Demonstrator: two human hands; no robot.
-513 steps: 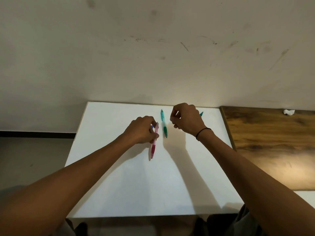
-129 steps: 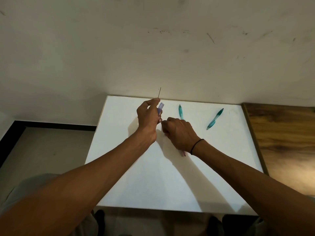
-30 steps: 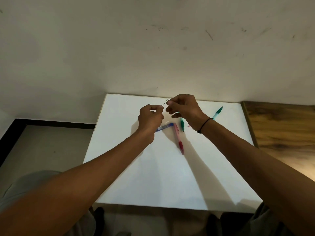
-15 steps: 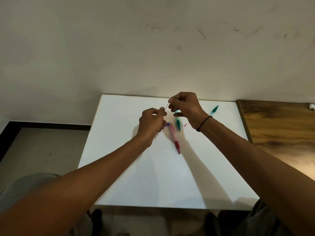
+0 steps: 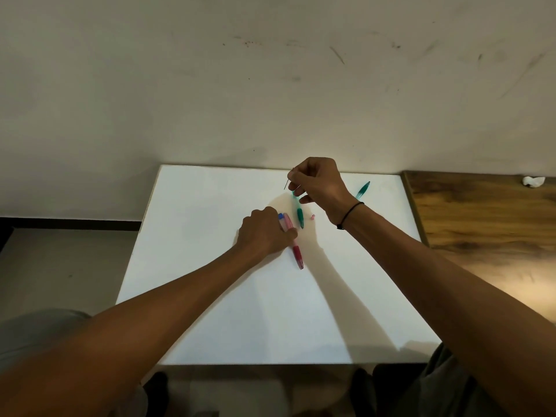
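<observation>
Pink-and-red pen [image 5: 297, 251] is recorded in the head view at centre frame, lying flat on the white table [image 5: 210, 296] with its red end toward the lower edge. Its pink upper barrel is covered by the left hand [image 5: 263, 233], whose fingers are curled down onto it in a grip. A blue piece [image 5: 280, 216] is seen just at the top of the barrel, beside the knuckles. The right hand [image 5: 320, 183] is held above the table, slightly higher in frame, with a thin dark rod [image 5: 286, 184] pinched between thumb and fingertips. A black band [image 5: 349, 213] is worn on that wrist. A green pen [image 5: 300, 217] lies just right of the pink barrel, a small pink piece [image 5: 313, 217] near it, and a teal pen [image 5: 362, 189] further right. A wooden surface [image 5: 481, 221] adjoins the table at right, with a white scrap [image 5: 533, 181] on it.
</observation>
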